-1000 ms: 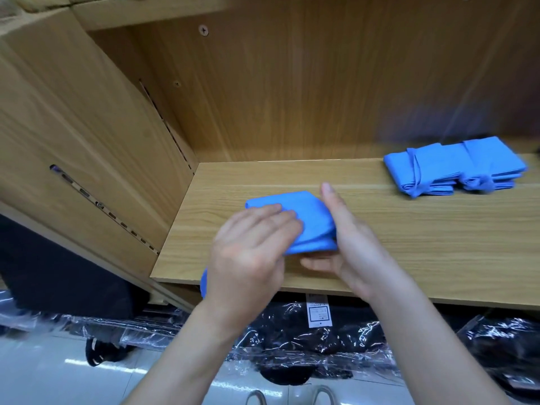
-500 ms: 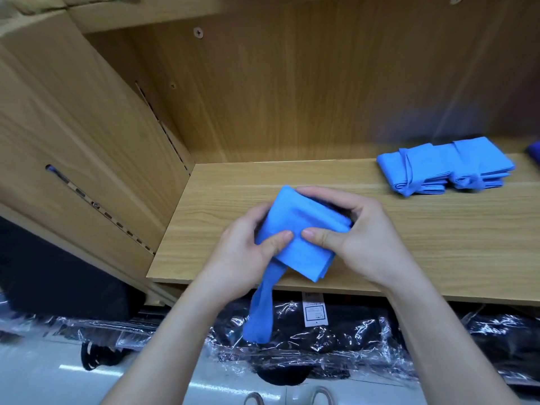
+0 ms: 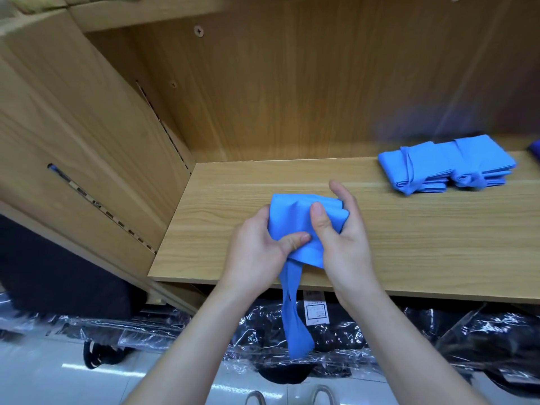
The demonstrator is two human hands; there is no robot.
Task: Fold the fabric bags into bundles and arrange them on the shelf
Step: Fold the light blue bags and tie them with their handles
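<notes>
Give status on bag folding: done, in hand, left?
Done: two tied blue fabric bundles lie on the wooden shelf, right side. In hand: left hand and right hand grip a folded blue fabric bag at the shelf's front, its straps dangling unwrapped. Left, likely: wrap straps, set it by the bundles.

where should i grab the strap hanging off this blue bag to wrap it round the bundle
Probably pinch the hanging strap just below the folded bag, coming from underneath, in front of the shelf edge. It dangles free there, while the left hand and right hand grip the fold above.
</notes>
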